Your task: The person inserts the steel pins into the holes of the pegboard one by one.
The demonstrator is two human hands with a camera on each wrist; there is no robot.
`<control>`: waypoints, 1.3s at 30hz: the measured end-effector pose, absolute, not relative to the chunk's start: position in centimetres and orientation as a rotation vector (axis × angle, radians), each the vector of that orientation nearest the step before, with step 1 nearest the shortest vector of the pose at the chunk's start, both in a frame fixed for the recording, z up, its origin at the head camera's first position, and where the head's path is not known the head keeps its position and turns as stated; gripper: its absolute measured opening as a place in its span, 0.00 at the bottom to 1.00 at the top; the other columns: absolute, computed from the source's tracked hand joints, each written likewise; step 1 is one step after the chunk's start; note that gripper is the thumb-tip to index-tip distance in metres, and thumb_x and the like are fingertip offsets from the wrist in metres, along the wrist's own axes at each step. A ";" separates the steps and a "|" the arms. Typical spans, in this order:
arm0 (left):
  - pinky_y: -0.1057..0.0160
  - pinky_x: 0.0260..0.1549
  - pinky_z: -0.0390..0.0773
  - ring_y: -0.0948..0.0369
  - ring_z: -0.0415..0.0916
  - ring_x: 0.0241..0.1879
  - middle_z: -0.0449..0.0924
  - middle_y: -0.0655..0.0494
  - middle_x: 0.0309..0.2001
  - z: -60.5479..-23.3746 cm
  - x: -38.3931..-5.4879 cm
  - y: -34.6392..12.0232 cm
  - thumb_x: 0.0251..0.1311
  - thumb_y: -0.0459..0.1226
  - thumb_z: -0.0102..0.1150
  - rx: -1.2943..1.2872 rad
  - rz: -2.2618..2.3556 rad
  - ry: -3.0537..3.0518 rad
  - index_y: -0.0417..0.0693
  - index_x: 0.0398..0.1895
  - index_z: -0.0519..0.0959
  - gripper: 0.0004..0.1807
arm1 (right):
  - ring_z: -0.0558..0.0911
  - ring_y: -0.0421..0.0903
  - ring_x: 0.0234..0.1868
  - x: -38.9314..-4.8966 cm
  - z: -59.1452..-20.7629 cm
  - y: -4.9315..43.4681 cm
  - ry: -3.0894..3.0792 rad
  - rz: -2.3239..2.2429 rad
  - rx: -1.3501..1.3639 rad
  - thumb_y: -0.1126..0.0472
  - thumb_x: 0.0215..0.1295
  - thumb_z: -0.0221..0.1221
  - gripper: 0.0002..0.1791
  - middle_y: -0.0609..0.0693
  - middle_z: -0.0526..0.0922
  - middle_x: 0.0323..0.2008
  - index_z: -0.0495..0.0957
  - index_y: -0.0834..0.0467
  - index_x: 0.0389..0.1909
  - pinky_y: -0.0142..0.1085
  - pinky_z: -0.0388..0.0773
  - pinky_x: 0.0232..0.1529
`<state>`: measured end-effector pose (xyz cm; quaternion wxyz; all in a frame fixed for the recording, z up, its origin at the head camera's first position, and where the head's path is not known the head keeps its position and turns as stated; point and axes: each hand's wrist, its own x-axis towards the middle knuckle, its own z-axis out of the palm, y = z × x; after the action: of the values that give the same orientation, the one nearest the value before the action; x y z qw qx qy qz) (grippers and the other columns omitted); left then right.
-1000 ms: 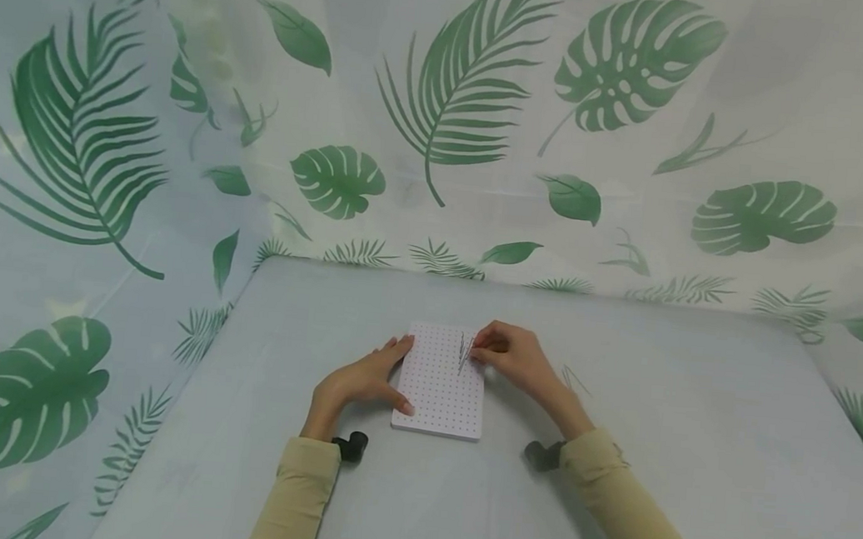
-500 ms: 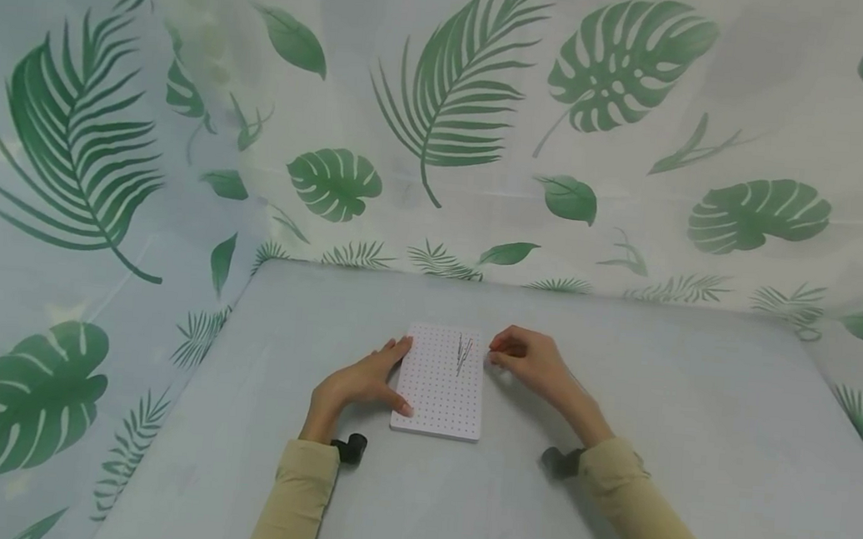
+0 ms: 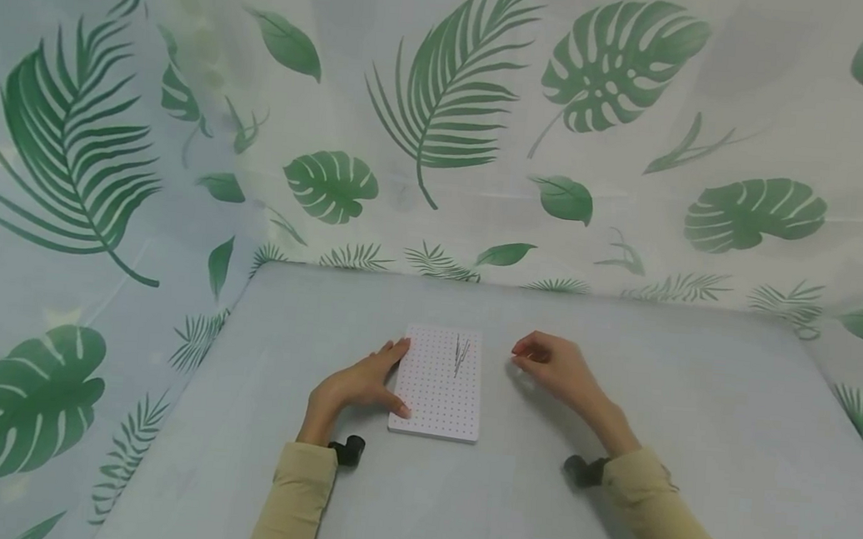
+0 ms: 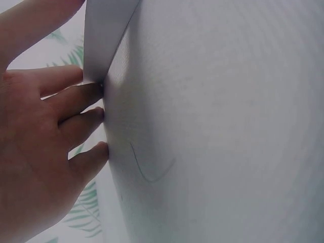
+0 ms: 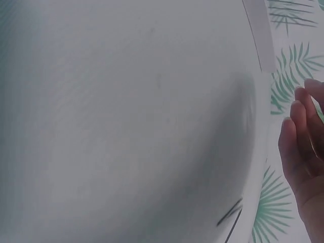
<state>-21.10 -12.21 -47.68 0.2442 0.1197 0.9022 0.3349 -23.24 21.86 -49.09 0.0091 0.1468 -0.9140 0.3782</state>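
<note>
Pad (image 3: 432, 399) lies mid-frame, wires (image 3: 459, 359) at its upper right; the left hand (image 3: 356, 384) steadies it, fingers spread. The right hand (image 3: 560, 370), fingers loosely curled, seems empty: probably between placements, so I'd pinch a loose wire (image 5: 230, 212) off the desk (image 3: 490, 499).

pad (image 3: 437, 403): white, dark dots | sleeves (image 3: 291, 498): khaki | backdrop (image 3: 474, 201): white, green leaves | tabletop (image 3: 489, 516): grey
</note>
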 end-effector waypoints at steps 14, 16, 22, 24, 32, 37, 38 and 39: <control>0.41 0.79 0.47 0.41 0.39 0.82 0.42 0.44 0.84 -47.8 -21.1 -12.4 0.47 0.43 0.82 0.361 0.942 2.462 0.48 0.84 0.48 0.65 | 0.86 0.45 0.34 -22.1 -48.9 25.1 -2.914 1.021 0.466 0.67 0.64 0.67 0.07 0.56 0.90 0.39 0.87 0.61 0.42 0.31 0.80 0.32; 0.41 0.79 0.47 0.41 0.39 0.82 0.42 0.44 0.84 -47.8 -21.1 -12.5 0.47 0.43 0.82 0.353 0.946 2.460 0.48 0.84 0.48 0.65 | 0.86 0.45 0.33 -22.1 -49.0 25.6 -2.917 1.020 0.470 0.67 0.64 0.67 0.07 0.56 0.90 0.40 0.88 0.60 0.43 0.31 0.79 0.29; 0.41 0.80 0.46 0.41 0.38 0.82 0.41 0.43 0.84 -47.8 -21.1 -12.5 0.47 0.42 0.82 0.361 0.950 2.452 0.47 0.84 0.48 0.65 | 0.85 0.45 0.33 -21.5 -49.1 27.1 -2.932 0.953 0.458 0.66 0.64 0.67 0.08 0.54 0.89 0.37 0.87 0.60 0.43 0.32 0.80 0.31; 0.41 0.80 0.45 0.41 0.38 0.82 0.41 0.43 0.84 -47.8 -21.1 -12.4 0.47 0.42 0.82 0.362 0.951 2.446 0.47 0.84 0.48 0.65 | 0.84 0.45 0.34 -21.2 -49.1 27.6 -2.953 0.929 0.447 0.65 0.64 0.67 0.09 0.53 0.89 0.36 0.87 0.60 0.44 0.33 0.80 0.32; 0.41 0.80 0.46 0.41 0.38 0.82 0.41 0.44 0.84 -47.9 -21.2 -12.4 0.47 0.42 0.82 0.355 0.945 2.448 0.48 0.84 0.48 0.65 | 0.86 0.50 0.40 -20.5 -49.1 28.9 -3.001 0.912 0.435 0.63 0.63 0.68 0.13 0.53 0.88 0.38 0.85 0.60 0.48 0.46 0.84 0.43; 0.41 0.80 0.46 0.41 0.38 0.83 0.41 0.44 0.84 -47.8 -21.2 -12.3 0.48 0.43 0.82 0.360 0.936 2.447 0.48 0.84 0.47 0.65 | 0.85 0.52 0.41 -20.6 -48.9 29.5 -3.027 0.958 0.484 0.60 0.60 0.72 0.20 0.54 0.87 0.39 0.84 0.60 0.52 0.48 0.83 0.45; 0.41 0.79 0.46 0.41 0.38 0.82 0.41 0.43 0.84 -47.8 -21.2 -12.3 0.48 0.43 0.82 0.360 0.934 2.448 0.48 0.84 0.47 0.65 | 0.85 0.54 0.42 -20.6 -48.8 29.6 -3.037 0.967 0.501 0.60 0.59 0.73 0.22 0.55 0.86 0.40 0.83 0.60 0.54 0.50 0.83 0.46; 0.40 0.79 0.46 0.41 0.38 0.82 0.41 0.43 0.84 -47.7 -21.2 -12.3 0.48 0.43 0.82 0.361 0.932 2.449 0.48 0.84 0.47 0.65 | 0.85 0.54 0.43 -20.6 -48.7 29.8 -3.046 0.973 0.515 0.59 0.58 0.74 0.24 0.55 0.86 0.41 0.82 0.60 0.55 0.52 0.83 0.48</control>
<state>-21.18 -12.32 -47.74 0.2458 0.1324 0.8974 0.3417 -20.65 29.76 -48.71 -0.0484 0.1587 -0.9394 0.3000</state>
